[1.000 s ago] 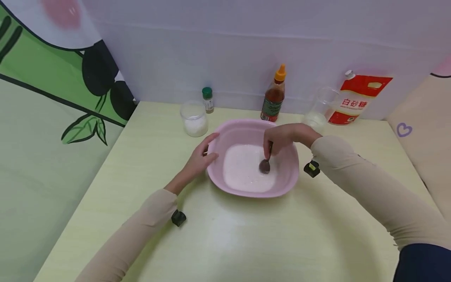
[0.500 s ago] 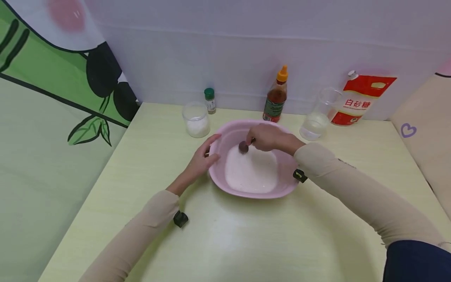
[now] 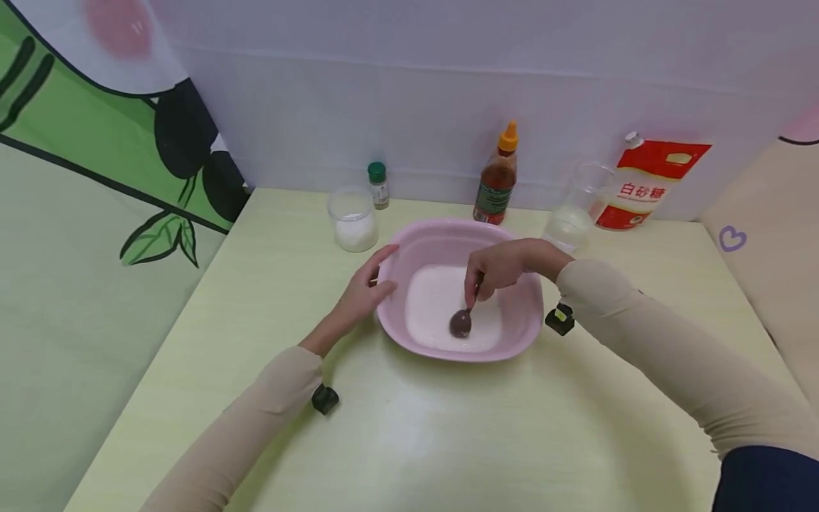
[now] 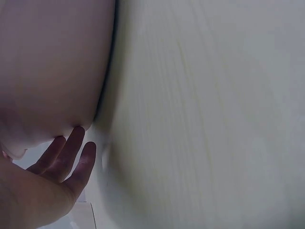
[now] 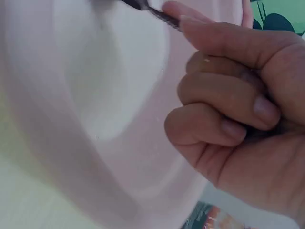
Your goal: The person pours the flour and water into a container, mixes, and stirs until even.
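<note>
A pink plastic basin [image 3: 525, 334] with whitish liquid in it stands on the table in the head view. My left hand [image 3: 358, 295] holds its left side, thumb at the rim and the other fingers against the outer wall. Those fingers [image 4: 71, 157] touch the wall from outside in the left wrist view. Over the basin, my right hand [image 3: 502, 270] pinches the handle of a metal spoon [image 3: 461, 323], its bowl low in the liquid toward the near side. In the right wrist view, thumb and forefinger pinch the spoon handle [image 5: 164, 18] while the other fingers curl into the palm.
Behind the basin stand a glass cup of white grains [image 3: 353, 224], a green-capped small jar [image 3: 379, 186] and an orange-topped sauce bottle [image 3: 495, 181]. A clear glass vessel [image 3: 569, 224] and a red-and-white sugar bag [image 3: 640, 188] stand at the back right, near the wall.
The right hand has swept the spoon from the basin's right side to the far left, then back toward the near middle. The left hand keeps its place on the basin.
</note>
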Tool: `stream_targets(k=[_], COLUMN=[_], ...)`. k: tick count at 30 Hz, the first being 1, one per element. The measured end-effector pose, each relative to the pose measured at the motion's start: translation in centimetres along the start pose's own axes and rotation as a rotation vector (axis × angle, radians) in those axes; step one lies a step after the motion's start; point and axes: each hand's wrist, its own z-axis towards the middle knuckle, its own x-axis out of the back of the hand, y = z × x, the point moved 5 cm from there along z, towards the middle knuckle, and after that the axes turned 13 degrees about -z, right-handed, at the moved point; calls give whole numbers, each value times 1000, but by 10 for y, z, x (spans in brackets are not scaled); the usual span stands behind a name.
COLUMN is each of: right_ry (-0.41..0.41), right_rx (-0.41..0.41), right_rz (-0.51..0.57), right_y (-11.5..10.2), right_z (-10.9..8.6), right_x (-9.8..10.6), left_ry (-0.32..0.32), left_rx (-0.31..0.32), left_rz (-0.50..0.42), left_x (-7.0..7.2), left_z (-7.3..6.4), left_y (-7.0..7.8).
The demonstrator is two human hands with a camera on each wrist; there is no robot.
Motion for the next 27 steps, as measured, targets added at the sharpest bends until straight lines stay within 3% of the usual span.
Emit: stream_targets(k=[4, 8, 13, 15, 18, 23, 27], right_ry=[107, 240, 306, 273, 164, -20, -14], right_rx=[29, -9, -134, -172, -151, -17, 29], right_rz=[58, -13, -174, -238, -290, -110, 45], right_y=[-4, -3, 5, 9, 10, 3, -4], right_z=[16, 21, 8, 1, -7, 2, 19], right_x=[0, 11, 22, 23, 19, 0, -9], left_ry=[-2, 9, 7, 5, 3, 2, -2], left_rx=[-14, -16, -16, -16, -16, -16, -23], left_rz=[3, 2, 8, 6, 1, 0, -2], left_x=[0, 0, 2, 3, 5, 5, 4], left_z=[1, 0, 1, 1, 1, 2, 4], left_y=[0, 0, -2, -4, -6, -7, -7])
